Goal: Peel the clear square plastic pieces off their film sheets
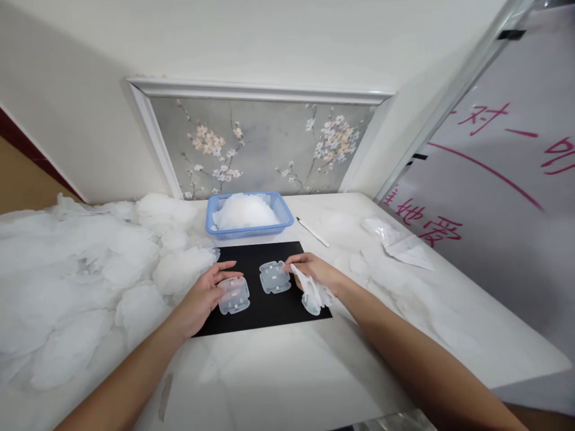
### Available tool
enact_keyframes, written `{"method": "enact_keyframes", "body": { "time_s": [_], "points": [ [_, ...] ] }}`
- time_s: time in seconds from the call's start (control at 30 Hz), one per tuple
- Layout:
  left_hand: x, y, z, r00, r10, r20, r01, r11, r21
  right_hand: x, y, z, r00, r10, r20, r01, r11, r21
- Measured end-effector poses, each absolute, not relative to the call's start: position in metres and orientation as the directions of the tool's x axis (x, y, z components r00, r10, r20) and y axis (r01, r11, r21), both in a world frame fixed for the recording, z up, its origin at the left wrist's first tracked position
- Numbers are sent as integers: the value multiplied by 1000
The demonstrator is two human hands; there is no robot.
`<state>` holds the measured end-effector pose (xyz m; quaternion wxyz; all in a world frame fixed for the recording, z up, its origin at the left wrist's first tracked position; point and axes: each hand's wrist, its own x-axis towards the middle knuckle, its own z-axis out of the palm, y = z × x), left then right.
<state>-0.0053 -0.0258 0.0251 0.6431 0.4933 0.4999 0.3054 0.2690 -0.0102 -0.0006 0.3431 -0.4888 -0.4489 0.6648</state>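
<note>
On a black mat [256, 317] lie thin, translucent plastic pieces with scalloped outlines and small slots. My left hand [204, 299] is at the mat's left side, fingers stretched out and apart, its thumb and fingertips at the edge of one plastic piece [236, 297]. A second plastic piece [274, 279] lies flat near the middle. My right hand [317, 272] grips a small bunch of similar plastic pieces [312, 293] under its palm, while its thumb and forefinger reach the right edge of that second piece. Part of the bunch is hidden by the hand.
Heaps of translucent pieces [81, 269] cover the table's left side. Behind the mat stands a blue plastic basket [249, 232] holding more. A white pen [313, 232] and a clear plastic bag [399, 242] lie to the right. A whiteboard [507, 179] stands beyond the right edge.
</note>
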Motion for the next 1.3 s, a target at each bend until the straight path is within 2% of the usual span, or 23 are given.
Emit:
{"method": "enact_keyframes", "body": {
  "time_s": [0.33, 0.63, 0.77, 0.9, 1.1, 1.3],
  "points": [
    [-5, -31, 33, 442, 842, -308, 67, 312, 948, 272, -5, -9, -326, 863, -386, -17, -414, -910],
    [-5, -30, 27, 435, 851, -296, 77, 292, 953, 272, -7, -3, -372, 836, -403, -34, -446, -894],
    [-5, -27, 19, 375, 896, -237, 73, 226, 971, 275, -9, -2, -434, 845, -313, -22, -358, -934],
    [-4, -26, 17, 320, 929, -183, 56, 174, 983, 277, -11, -1, -479, 851, -216, 77, -205, -976],
    [-2, -26, 22, 248, 929, -273, 56, 268, 962, 277, -13, 5, -452, 859, -241, 151, -192, -970],
    [-1, -26, 25, 270, 896, -351, -96, 388, 917, 275, -14, 9, -433, 870, -237, 135, -197, -971]
  ]
}}
